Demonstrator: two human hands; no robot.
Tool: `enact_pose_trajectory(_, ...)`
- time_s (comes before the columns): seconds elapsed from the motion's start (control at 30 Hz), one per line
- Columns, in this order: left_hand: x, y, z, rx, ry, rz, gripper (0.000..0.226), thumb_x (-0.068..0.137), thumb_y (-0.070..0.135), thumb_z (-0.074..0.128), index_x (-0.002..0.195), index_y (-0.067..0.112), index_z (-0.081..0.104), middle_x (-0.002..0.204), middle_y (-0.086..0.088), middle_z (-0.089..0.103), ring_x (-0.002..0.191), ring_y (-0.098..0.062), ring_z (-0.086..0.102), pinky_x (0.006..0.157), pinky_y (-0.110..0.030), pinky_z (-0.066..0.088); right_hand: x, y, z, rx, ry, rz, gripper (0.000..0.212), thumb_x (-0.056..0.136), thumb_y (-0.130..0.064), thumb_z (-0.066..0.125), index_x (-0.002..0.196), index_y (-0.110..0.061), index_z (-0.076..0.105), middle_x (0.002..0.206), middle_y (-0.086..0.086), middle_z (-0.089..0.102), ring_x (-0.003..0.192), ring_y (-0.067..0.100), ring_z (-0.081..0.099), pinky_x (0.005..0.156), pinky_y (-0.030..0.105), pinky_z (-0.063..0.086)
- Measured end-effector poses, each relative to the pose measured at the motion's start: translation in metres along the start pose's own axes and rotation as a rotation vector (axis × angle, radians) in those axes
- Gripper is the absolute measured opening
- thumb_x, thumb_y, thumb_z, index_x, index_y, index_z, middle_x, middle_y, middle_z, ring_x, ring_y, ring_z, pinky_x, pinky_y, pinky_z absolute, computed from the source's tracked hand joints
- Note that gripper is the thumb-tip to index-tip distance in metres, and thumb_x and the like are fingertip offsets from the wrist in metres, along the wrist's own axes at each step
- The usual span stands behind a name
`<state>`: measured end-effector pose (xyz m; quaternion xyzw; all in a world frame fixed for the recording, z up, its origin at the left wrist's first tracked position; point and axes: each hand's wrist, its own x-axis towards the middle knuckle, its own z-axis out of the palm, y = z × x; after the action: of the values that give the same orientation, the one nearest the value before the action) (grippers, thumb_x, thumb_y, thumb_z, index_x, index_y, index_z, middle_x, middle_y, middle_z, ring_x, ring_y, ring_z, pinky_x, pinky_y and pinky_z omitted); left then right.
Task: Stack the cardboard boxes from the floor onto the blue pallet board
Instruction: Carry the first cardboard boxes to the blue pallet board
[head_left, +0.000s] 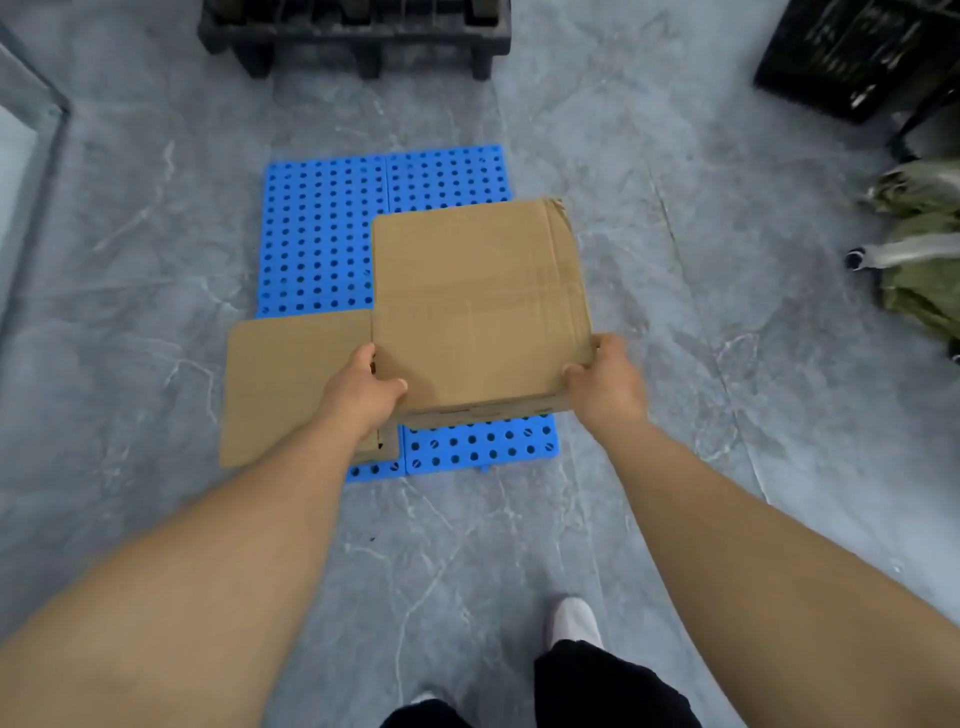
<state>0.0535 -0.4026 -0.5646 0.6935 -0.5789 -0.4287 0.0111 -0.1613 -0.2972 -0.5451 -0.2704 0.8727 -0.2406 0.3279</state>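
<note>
Both hands gripped one cardboard box (480, 306) by its near corners and held it over the right half of the blue pallet board (322, 228). The left hand (363, 395) clasped the near-left corner, its thumb lying flat on the box top and its fingers (370, 358) curled around the left side. The right hand (605, 382) held the near-right corner, thumb on top and the rest of the fingers hidden behind the edge. The box top faced the camera, plain brown, with a ragged, torn flap at its far-right corner. Whether its underside touched the board could not be told from this view. A second cardboard box (291, 389) lay flat on the near-left part of the board, just beside the held one, with its left edge hanging out over the grey marbled floor (130, 312). The far-left part of the board and a strip at the near-right edge showed their rows of round holes. Farther off, a dark pallet (358, 31) sat at the top of the view, a black crate (857, 57) at the upper right, and a green bundle (919, 249) at the right edge. A white shoe (574, 621) stood on the floor below the right forearm.
</note>
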Motion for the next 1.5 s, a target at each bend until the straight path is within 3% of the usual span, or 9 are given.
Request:
enact_pose_trajectory(0.2, 0.048, -0.060, 0.048, 0.093, 0.039, -0.013, 0.064, 0.086, 0.026, 0.061, 0.143, 0.019, 0.032, 0.141, -0.005, 0.043, 0.124, -0.026, 0.045, 0.101, -0.036, 0.039, 0.039, 0.049, 0.078, -0.020, -0.010, -0.032, 0.041, 0.086, -0.017, 0.050, 0.127, -0.013, 0.042, 0.114, 0.010, 0.058, 0.098, 0.031, 0.058, 0.081, 0.041, 0.049)
enact_pose_trajectory(0.47, 0.093, -0.089, 0.071, 0.245, 0.105, 0.049, 0.067, 0.087, 0.031, 0.059, 0.145, 0.019, 0.028, 0.152, -0.005, 0.023, 0.135, -0.029, 0.030, 0.110, -0.046, 0.030, 0.076, 0.088, 0.138, 0.054, -0.009, -0.080, 0.032, 0.088, -0.016, 0.050, 0.119, -0.012, 0.044, 0.087, 0.001, 0.049, 0.083, 0.027, 0.057, 0.065, 0.036, 0.046)
enact_pose_trajectory(0.57, 0.103, -0.092, 0.078, 0.274, 0.096, 0.052, 0.066, 0.087, 0.031, 0.058, 0.145, 0.020, 0.029, 0.151, -0.005, 0.026, 0.135, -0.029, 0.031, 0.110, -0.045, 0.032, 0.082, 0.097, 0.144, 0.037, -0.005, -0.084, 0.030, 0.088, -0.015, 0.050, 0.117, -0.012, 0.043, 0.088, 0.001, 0.047, 0.080, 0.025, 0.053, 0.060, 0.032, 0.041)
enact_pose_trajectory(0.7, 0.102, -0.100, 0.091, 0.296, 0.055, 0.011, 0.061, 0.084, 0.028, 0.059, 0.140, 0.018, 0.038, 0.140, -0.007, 0.042, 0.124, -0.030, 0.043, 0.102, -0.042, 0.041, 0.079, 0.111, 0.151, 0.021, -0.041, -0.052, 0.028, 0.089, -0.013, 0.049, 0.117, -0.010, 0.043, 0.095, 0.005, 0.048, 0.084, 0.025, 0.050, 0.068, 0.033, 0.040)
enact_pose_trajectory(0.8, 0.101, -0.106, 0.099, 0.347, 0.083, 0.001, 0.057, 0.084, 0.026, 0.059, 0.137, 0.015, 0.042, 0.138, -0.008, 0.043, 0.123, -0.030, 0.043, 0.104, -0.042, 0.038, 0.079, 0.117, 0.159, 0.028, -0.067, -0.014, 0.025, 0.090, -0.013, 0.048, 0.115, -0.010, 0.043, 0.094, 0.006, 0.048, 0.081, 0.025, 0.048, 0.065, 0.031, 0.037)
enact_pose_trajectory(1.03, 0.101, -0.112, 0.108, 0.472, 0.143, -0.004, 0.066, 0.090, 0.038, 0.050, 0.147, 0.025, 0.021, 0.156, -0.001, 0.010, 0.140, -0.029, 0.013, 0.113, -0.047, 0.021, 0.091, 0.117, 0.163, 0.065, -0.047, -0.058, 0.030, 0.089, -0.012, 0.049, 0.118, -0.012, 0.044, 0.088, 0.002, 0.047, 0.069, 0.018, 0.046, 0.047, 0.024, 0.029)
enact_pose_trajectory(1.13, 0.099, -0.114, 0.112, 0.552, 0.170, -0.010, 0.065, 0.092, 0.044, 0.045, 0.148, 0.028, 0.016, 0.157, 0.001, 0.005, 0.141, -0.028, 0.011, 0.110, -0.050, 0.022, 0.091, 0.117, 0.166, 0.070, -0.052, -0.064, 0.033, 0.091, -0.011, 0.046, 0.123, -0.012, 0.043, 0.091, 0.001, 0.046, 0.068, 0.016, 0.045, 0.049, 0.024, 0.030)
enact_pose_trajectory(1.27, 0.097, -0.115, 0.115, 0.552, 0.179, -0.012, 0.065, 0.093, 0.041, 0.043, 0.148, 0.030, 0.011, 0.157, 0.002, 0.003, 0.142, -0.027, 0.009, 0.109, -0.050, 0.023, 0.092, 0.113, 0.167, 0.023, -0.051, -0.077, 0.034, 0.091, -0.010, 0.043, 0.125, -0.009, 0.041, 0.094, 0.003, 0.047, 0.080, 0.023, 0.049, 0.064, 0.031, 0.038)
enact_pose_trajectory(1.5, 0.100, -0.117, 0.112, 0.468, 0.164, 0.016, 0.073, 0.087, 0.026, 0.054, 0.146, 0.037, 0.013, 0.157, 0.004, 0.007, 0.141, -0.028, 0.010, 0.111, -0.052, 0.021, 0.091, 0.108, 0.166, -0.048, -0.085, -0.080, 0.031, 0.093, -0.011, 0.043, 0.123, -0.008, 0.040, 0.093, 0.005, 0.045, 0.080, 0.023, 0.049, 0.066, 0.037, 0.045)
